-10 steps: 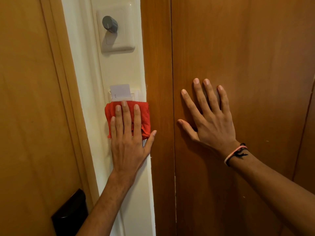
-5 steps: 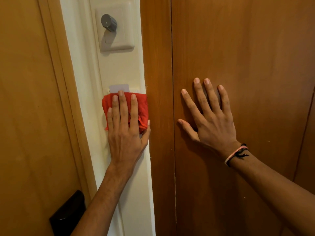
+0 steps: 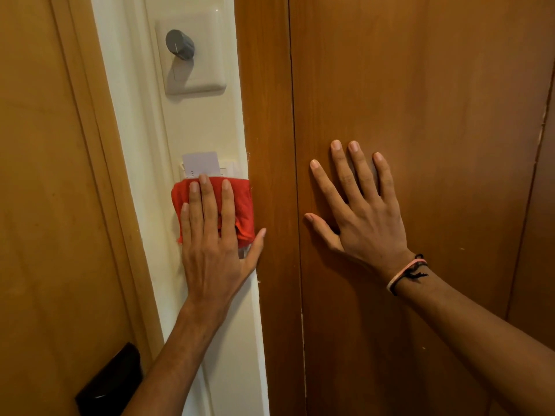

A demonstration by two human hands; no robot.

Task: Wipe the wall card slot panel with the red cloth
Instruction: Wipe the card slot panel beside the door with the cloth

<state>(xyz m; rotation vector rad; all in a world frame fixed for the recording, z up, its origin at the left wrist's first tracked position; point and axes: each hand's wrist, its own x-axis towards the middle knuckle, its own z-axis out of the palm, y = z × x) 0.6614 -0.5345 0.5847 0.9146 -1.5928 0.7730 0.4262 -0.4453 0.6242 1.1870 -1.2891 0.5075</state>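
The red cloth (image 3: pixel 244 205) lies flat against the white wall strip, covering most of the card slot panel (image 3: pixel 228 169). Only the panel's top edge shows above the cloth. A white key card (image 3: pixel 200 163) stands in the slot, its upper part sticking out. My left hand (image 3: pixel 213 250) presses the cloth to the wall with straight fingers, and the thumb rests against the wooden frame to the right. My right hand (image 3: pixel 366 217) is spread flat on the brown wooden panel (image 3: pixel 420 85), holding nothing.
A white switch plate with a grey round dial (image 3: pixel 180 45) sits higher on the same wall strip. A wooden door (image 3: pixel 45 205) fills the left side, with a black lock plate (image 3: pixel 111 382) low down. A thin band (image 3: pixel 405 273) circles my right wrist.
My left hand slid the cloth up over most of the card, then back down, so more of the card shows again. The right hand has not moved.
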